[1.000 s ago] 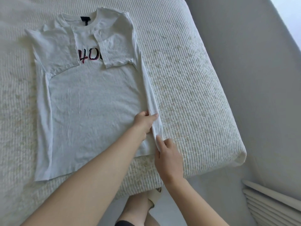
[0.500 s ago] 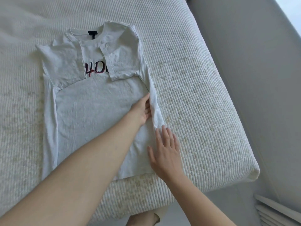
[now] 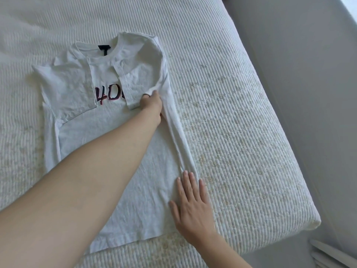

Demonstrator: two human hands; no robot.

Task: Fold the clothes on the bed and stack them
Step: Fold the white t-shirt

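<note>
quilted white bed (image 3: pixel 241 132), white T-shirt (image 3: pixel 108 144) flat

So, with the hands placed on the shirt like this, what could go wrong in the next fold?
1. The right side fold is narrow and raised; it may open again when the left hand lets go near the sleeve.
2. The right hand lies flat at the hem corner, so it only presses; the white T-shirt could slide on the ribbed bedspread.
3. The shirt lies near the bed edge, so the hem might slip off.

head-worn view, looking forward and steeply down, close over the bed (image 3: pixel 241 132), one view only
</note>
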